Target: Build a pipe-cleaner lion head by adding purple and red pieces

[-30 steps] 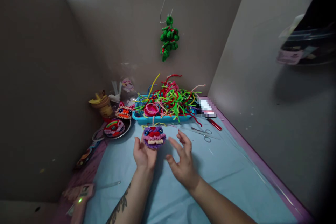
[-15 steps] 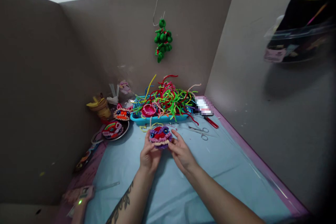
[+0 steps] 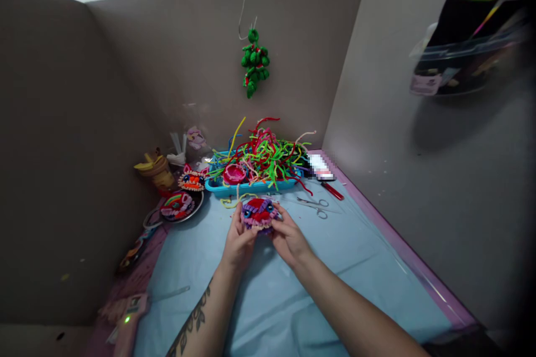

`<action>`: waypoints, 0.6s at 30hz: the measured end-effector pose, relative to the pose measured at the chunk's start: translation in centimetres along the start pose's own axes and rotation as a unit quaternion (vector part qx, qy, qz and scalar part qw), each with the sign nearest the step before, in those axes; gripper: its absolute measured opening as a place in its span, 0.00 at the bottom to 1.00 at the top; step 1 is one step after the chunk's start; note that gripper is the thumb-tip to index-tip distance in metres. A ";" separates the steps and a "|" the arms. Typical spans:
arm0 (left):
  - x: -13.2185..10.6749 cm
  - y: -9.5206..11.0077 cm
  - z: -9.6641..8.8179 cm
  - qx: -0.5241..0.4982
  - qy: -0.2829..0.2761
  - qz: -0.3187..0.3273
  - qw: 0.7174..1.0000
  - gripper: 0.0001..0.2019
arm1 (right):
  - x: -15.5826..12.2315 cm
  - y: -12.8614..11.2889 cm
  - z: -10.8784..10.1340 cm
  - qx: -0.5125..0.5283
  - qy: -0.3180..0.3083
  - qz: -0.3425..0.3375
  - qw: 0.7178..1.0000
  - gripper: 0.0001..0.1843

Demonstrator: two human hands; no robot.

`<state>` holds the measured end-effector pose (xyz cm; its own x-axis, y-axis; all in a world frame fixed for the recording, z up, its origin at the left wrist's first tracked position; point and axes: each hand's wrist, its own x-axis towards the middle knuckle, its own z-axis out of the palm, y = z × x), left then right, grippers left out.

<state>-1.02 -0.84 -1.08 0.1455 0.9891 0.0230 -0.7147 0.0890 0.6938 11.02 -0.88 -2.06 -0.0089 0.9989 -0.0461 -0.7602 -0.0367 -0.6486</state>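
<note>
Between my two hands is a small fuzzy pipe-cleaner animal face (image 3: pixel 259 214), red and purple with blue eyes and a pale strip along its mouth. My left hand (image 3: pixel 239 242) grips its left side, the thumb at the lower edge. On the other side my right hand (image 3: pixel 290 239) holds it with thumb and fingers. The face is raised above the blue table cover (image 3: pixel 335 295), just in front of a blue tray (image 3: pixel 251 187) heaped with colourful pipe cleaners (image 3: pixel 268 156). The back of the face is hidden.
Scissors (image 3: pixel 314 204) and a red-handled tool (image 3: pixel 334 190) lie to the right, near a phone (image 3: pixel 321 167). At left, a dark plate (image 3: pixel 195 213) carries another fuzzy face (image 3: pixel 177 206). A pink glue gun (image 3: pixel 129 318) rests front left. Grey partitions (image 3: pixel 201 56) enclose the table.
The pipe-cleaner face has tipped slightly, showing more of its red top, and sits a little further right between my hands. The whole view has shifted slightly. Both hands keep their grip.
</note>
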 end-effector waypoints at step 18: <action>0.5 -0.3 -0.5 0.045 0.019 -0.006 0.999 0.37 | 0.1 -0.2 0.2 0.077 0.007 0.037 0.996 0.25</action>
<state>-1.06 -0.35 -1.66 0.1262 0.9919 -0.0112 -0.6477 0.0910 0.7564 11.04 -0.77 -1.75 -0.0603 0.9931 -0.1009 -0.8489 -0.1042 -0.5183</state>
